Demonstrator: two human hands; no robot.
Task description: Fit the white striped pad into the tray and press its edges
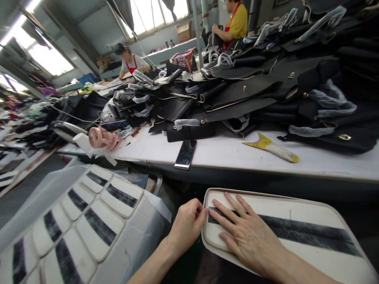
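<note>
A white padded panel (304, 221) with a black stripe and beige piping lies in front of me at the bottom right. My right hand (245, 232) rests flat on its left end, fingers spread. My left hand (188, 225) is curled closed at the panel's left edge, pinching the rim. A row of several matching striped panels (89, 221) lies overlapped on plastic sheeting at the lower left.
A white worktable (237, 154) carries a phone (185, 154) at its front edge, a yellow-tipped scraper (272, 146), a pink handheld fan (103, 139) and a large heap of black bag parts (266, 86). Two people work at far tables.
</note>
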